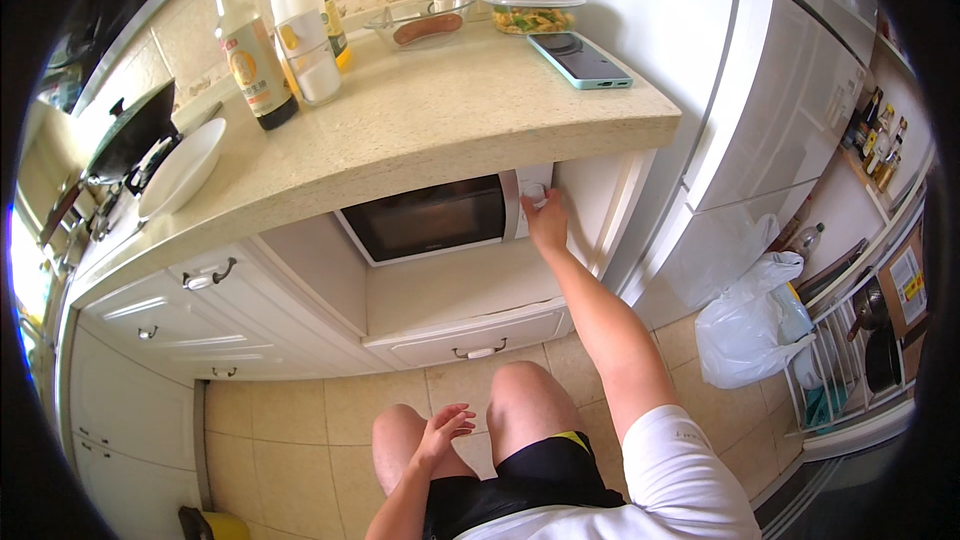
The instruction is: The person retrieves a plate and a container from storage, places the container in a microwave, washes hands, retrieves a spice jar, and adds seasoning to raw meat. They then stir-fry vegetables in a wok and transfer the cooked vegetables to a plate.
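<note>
A white microwave oven with a dark door stands in an open cabinet niche under the counter. My right hand has its fingers around the upper round knob on the oven's control panel, right of the door. The door is closed. My left hand hangs between my knees, fingers apart and slightly curled, holding nothing. On the counter above lie a smartphone in a light blue case, a lidded container of food and a glass dish with a sausage.
The stone countertop's edge juts over the niche. A sauce bottle, a glass jar and a white plate stand left. A refrigerator is right, with a white plastic bag beside it. A drawer lies below the niche.
</note>
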Demonstrator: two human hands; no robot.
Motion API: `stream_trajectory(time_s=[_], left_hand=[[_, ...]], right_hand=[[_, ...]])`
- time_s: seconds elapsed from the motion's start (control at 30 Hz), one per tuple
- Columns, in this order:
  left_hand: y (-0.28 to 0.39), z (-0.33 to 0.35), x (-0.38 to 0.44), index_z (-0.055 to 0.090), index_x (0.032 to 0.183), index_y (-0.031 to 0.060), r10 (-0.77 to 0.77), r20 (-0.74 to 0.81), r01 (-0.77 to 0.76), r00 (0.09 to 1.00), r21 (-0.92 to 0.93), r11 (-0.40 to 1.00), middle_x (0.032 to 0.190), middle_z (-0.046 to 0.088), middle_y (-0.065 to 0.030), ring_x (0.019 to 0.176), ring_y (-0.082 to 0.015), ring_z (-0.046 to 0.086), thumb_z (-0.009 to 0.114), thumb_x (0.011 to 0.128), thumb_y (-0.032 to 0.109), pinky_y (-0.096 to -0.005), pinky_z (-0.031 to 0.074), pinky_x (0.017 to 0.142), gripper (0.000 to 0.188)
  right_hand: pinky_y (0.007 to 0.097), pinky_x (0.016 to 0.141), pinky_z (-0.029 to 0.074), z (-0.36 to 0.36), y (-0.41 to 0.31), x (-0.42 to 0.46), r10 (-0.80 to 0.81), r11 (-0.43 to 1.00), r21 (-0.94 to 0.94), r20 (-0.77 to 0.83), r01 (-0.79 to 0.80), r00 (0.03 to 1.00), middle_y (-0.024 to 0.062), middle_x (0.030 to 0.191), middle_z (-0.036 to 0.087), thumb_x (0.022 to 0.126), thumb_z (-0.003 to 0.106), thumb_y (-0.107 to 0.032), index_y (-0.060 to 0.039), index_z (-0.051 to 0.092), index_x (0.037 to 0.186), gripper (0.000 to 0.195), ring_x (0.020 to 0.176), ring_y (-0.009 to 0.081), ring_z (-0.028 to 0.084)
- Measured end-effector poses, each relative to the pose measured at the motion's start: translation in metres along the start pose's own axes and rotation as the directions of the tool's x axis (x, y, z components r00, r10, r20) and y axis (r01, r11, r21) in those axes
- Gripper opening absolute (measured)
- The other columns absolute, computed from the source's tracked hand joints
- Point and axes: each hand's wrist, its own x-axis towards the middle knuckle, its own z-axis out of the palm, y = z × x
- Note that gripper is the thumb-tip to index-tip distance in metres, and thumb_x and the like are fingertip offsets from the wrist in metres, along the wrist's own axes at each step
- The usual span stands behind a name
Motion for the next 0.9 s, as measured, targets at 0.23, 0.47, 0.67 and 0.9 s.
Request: stream_trajectory(time_s=[0.23, 0.47, 0.67, 0.9], left_hand=[[-0.001, -0.005, -0.003, 0.056, 0.133, 0.0030, 0.012, -0.010, -0.012, 1.000, -0.025, 1.000, 0.119, 0.068, -0.0118, 0.101, -0.0222, 0.068, 0.061, 0.102, 0.021, -0.0364, 0.054, 0.092, 0.037], [0.006, -0.002, -0.001, 0.056, 0.133, 0.0035, -0.001, 0.009, 0.002, 1.000, -0.043, 0.999, 0.119, 0.068, -0.0114, 0.102, -0.0216, 0.068, 0.061, 0.102, 0.022, -0.0360, 0.054, 0.091, 0.037], [0.007, -0.008, -0.002, 0.054, 0.136, 0.0035, -0.011, 0.046, 0.014, 0.999, -0.078, 0.997, 0.121, 0.068, -0.0118, 0.105, -0.0212, 0.067, 0.059, 0.103, 0.024, -0.0360, 0.053, 0.093, 0.040], [0.056, 0.023, -0.040, 0.054, 0.138, 0.0068, -0.317, 0.103, 0.303, 0.943, 0.128, 0.944, 0.124, 0.067, -0.0076, 0.110, -0.0207, 0.065, 0.059, 0.102, 0.032, -0.0359, 0.051, 0.095, 0.045]], right_hand=[[0.0549, 0.079, 0.053, -0.002, -0.007, -0.007, -0.002, 1.000, 0.007, -0.016, 0.002, 1.000, 0.0324, 0.097, 0.069, 0.085, 0.076, -0.033, 0.0038, 0.050, 0.120, 0.057, 0.091, 0.0508, 0.067], [0.0485, 0.074, 0.054, -0.004, -0.003, -0.036, 0.073, 0.996, 0.045, 0.061, -0.076, 0.995, 0.0213, 0.078, 0.070, 0.085, 0.076, -0.026, 0.0010, 0.054, 0.116, 0.046, 0.079, 0.0423, 0.069], [0.0516, 0.070, 0.053, -0.010, -0.032, -0.067, -0.096, 0.994, -0.035, 0.249, 0.108, 0.964, 0.0190, 0.075, 0.070, 0.088, 0.070, -0.021, -0.0013, 0.052, 0.117, 0.039, 0.076, 0.0412, 0.069], [0.0476, 0.073, 0.056, -0.047, -0.042, -0.111, 0.026, 0.983, -0.165, 0.561, 0.081, 0.827, 0.0178, 0.087, 0.071, 0.087, 0.072, -0.020, -0.0032, 0.056, 0.115, 0.037, 0.082, 0.0368, 0.071]])
